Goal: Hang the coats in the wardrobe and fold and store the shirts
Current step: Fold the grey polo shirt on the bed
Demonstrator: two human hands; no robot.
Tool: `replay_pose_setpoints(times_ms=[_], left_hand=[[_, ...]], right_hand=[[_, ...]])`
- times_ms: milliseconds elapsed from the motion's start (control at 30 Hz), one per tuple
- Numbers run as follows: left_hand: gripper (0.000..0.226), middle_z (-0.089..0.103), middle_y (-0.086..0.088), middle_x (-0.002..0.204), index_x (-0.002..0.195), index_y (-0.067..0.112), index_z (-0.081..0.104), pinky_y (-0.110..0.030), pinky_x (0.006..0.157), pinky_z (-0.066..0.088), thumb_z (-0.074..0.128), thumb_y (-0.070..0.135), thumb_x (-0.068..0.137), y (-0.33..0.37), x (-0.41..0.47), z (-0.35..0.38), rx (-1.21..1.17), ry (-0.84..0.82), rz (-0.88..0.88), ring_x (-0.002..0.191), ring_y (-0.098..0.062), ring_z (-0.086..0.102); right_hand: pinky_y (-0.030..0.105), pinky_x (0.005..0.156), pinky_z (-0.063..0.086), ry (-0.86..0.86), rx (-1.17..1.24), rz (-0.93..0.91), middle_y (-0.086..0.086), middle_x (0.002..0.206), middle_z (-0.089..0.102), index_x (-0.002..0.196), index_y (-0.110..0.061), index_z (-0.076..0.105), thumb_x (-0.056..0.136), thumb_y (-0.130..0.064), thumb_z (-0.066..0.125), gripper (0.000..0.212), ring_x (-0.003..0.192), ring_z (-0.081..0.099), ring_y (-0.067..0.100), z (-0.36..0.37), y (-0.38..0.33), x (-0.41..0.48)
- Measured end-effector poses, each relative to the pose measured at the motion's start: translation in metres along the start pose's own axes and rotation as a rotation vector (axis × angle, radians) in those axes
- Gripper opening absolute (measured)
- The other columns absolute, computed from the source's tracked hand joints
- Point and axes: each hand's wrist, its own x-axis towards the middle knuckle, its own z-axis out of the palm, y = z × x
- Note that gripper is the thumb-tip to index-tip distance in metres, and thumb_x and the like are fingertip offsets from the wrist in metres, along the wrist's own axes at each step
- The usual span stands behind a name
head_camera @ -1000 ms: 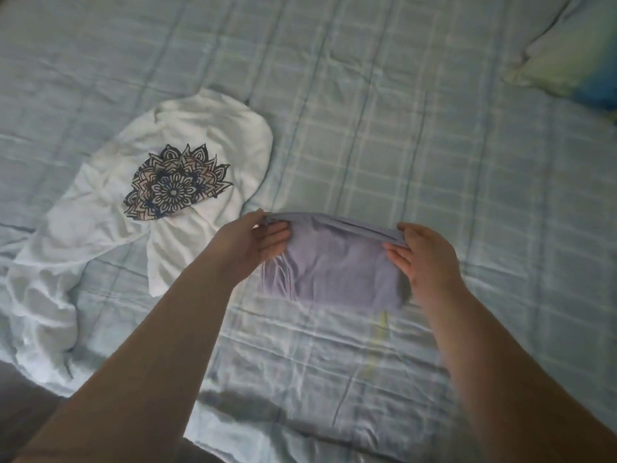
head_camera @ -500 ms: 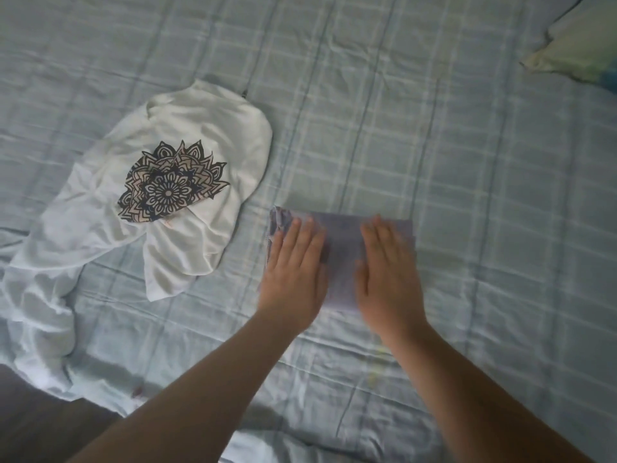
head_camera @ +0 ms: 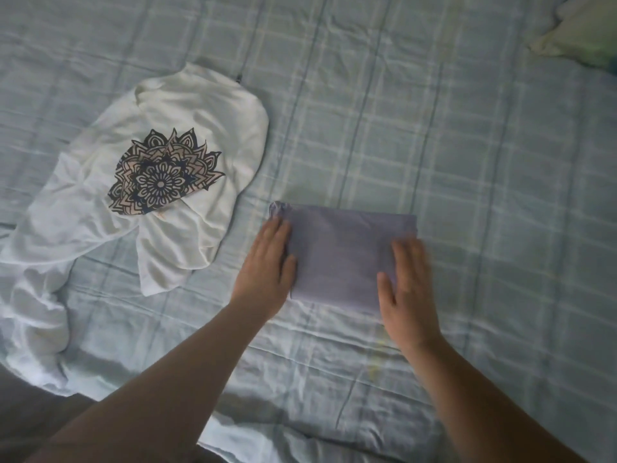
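Note:
A lilac shirt (head_camera: 340,255), folded into a small rectangle, lies flat on the bed in front of me. My left hand (head_camera: 267,269) lies flat with straight fingers along its left edge. On the shirt's right side rests my right hand (head_camera: 407,292), palm down and fingers straight, a little blurred. A white shirt (head_camera: 140,195) with a dark mandala print lies unfolded and crumpled to the left, apart from both hands.
The bed (head_camera: 434,145) is covered by a pale blue checked sheet that fills most of the view. A pillow (head_camera: 581,38) sits at the far right corner. The bed's near edge and dark floor (head_camera: 26,412) show at the lower left.
A second ago both hands held the lilac shirt up by its top edge. They laid it down and pressed on its middle, then slid apart to its left and right sides.

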Motion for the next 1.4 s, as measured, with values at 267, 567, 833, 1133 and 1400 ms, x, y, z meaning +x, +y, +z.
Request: replay_pose_setpoints(times_ms=[267,567,833,1133,1400], left_hand=[[0.070,0.061,-0.013,0.117,0.123,0.006,0.049,-0.036,0.079,0.040,0.050,0.066,0.087,0.022,0.043,-0.018,-0.151,-0.200,-0.840,0.108,-0.035,0.059],[0.045,0.063,0.003,0.069,0.071,0.018,0.060,-0.028,0.057,0.042,0.061,0.061,0.085,-0.001,0.041,-0.002,-0.405,-0.158,-0.718,0.073,-0.022,0.064],[0.065,0.075,0.005,0.102,0.120,0.018,0.067,-0.035,0.086,0.058,0.066,0.066,0.076,-0.012,-0.012,-0.080,-0.933,-0.178,-0.571,0.091,-0.012,0.073],[0.049,0.073,0.005,0.118,0.118,0.033,0.068,-0.034,0.088,0.055,0.066,0.066,0.081,-0.081,-0.142,-0.382,-1.145,0.089,-0.255,0.111,-0.017,0.068],[0.027,0.070,0.026,0.087,0.100,0.029,0.065,0.001,0.058,0.040,0.053,0.053,0.096,-0.231,-0.339,-0.625,-0.813,0.773,-0.386,0.080,0.020,0.060]], right_hand=[[0.046,0.086,0.051,-0.047,0.093,0.742,0.022,0.108,0.064,0.108,-0.002,0.056,0.092,-0.047,0.059,0.048,0.104,0.061,0.040,-0.022,-0.023,0.041],[0.032,0.068,0.035,-0.115,0.059,0.728,0.022,0.095,0.066,0.088,-0.005,0.057,0.097,-0.042,0.053,0.038,0.093,0.062,0.039,-0.013,-0.009,0.041],[0.032,0.060,0.039,0.138,0.335,0.566,0.004,0.075,0.053,0.086,-0.012,0.051,0.101,-0.032,0.049,0.025,0.067,0.051,0.016,-0.061,-0.105,-0.004],[0.020,0.063,0.047,0.161,0.586,0.294,-0.013,0.089,0.068,0.097,-0.021,0.064,0.102,-0.044,0.044,0.031,0.076,0.061,-0.005,-0.114,-0.401,-0.054],[0.015,0.067,0.038,-0.058,0.557,-0.148,-0.016,0.076,0.059,0.081,-0.036,0.057,0.090,-0.066,0.032,0.040,0.073,0.053,-0.015,-0.043,-0.718,-0.107]])
